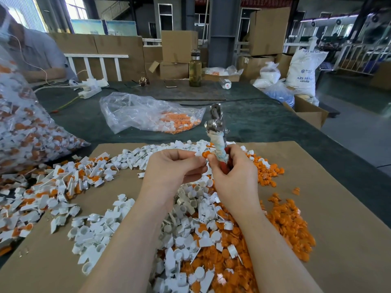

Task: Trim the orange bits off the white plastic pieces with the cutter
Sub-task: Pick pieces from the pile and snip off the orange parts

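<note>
My left hand (pixel 171 168) pinches a white plastic piece (pixel 198 153) with an orange bit (pixel 206 154) on its end, held above the cardboard sheet (pixel 330 208). My right hand (pixel 232 174) grips the cutter (pixel 219 134) by its red, cloth-wrapped handles, metal jaws pointing up and away. The fingertips of my right hand touch the orange bit. Heaps of white pieces (pixel 95 231) lie in front and to the left. Cut-off orange bits (pixel 292 225) pile up on the right.
A large clear bag of untrimmed pieces (pixel 25 132) leans at the left. A smaller bag (pixel 148 113) lies beyond the cardboard on the green table. A bottle (pixel 195 69), a phone (pixel 170 83) and a power strip (pixel 90 92) sit farther back. Another person (pixel 31 51) sits at far left.
</note>
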`<state>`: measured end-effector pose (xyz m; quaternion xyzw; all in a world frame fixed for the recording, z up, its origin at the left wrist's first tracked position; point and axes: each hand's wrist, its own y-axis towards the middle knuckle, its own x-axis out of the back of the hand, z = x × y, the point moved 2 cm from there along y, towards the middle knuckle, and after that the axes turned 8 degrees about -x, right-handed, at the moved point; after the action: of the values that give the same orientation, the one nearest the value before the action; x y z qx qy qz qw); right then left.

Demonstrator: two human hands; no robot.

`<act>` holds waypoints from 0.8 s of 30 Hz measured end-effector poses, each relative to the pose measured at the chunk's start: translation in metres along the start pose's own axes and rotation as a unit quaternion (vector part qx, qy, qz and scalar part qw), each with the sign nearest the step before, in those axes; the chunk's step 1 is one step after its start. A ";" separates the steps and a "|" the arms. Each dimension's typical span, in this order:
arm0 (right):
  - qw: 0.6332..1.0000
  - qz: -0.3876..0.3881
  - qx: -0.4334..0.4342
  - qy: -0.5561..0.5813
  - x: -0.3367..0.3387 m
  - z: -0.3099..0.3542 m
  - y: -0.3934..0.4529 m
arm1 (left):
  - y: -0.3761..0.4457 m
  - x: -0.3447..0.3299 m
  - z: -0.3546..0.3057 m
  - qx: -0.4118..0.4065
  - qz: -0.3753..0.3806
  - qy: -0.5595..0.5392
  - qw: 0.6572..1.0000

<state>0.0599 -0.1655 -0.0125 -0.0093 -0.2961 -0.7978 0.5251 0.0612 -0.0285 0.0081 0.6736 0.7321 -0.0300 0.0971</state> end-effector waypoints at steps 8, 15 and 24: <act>1.000 0.009 0.001 -0.021 -0.001 -0.001 0.001 | -0.001 -0.002 -0.001 -0.039 -0.010 0.026 0.999; 1.000 0.019 -0.012 -0.021 0.002 0.000 0.002 | -0.001 -0.003 -0.002 -0.089 -0.020 0.137 0.986; 0.998 0.044 -0.026 -0.032 0.000 0.001 0.003 | -0.003 -0.005 -0.004 -0.099 -0.034 0.184 0.977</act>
<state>0.0619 -0.1656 -0.0100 -0.0616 -0.2908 -0.7810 0.5492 0.0586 -0.0331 0.0129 0.6293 0.7593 0.1635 0.0259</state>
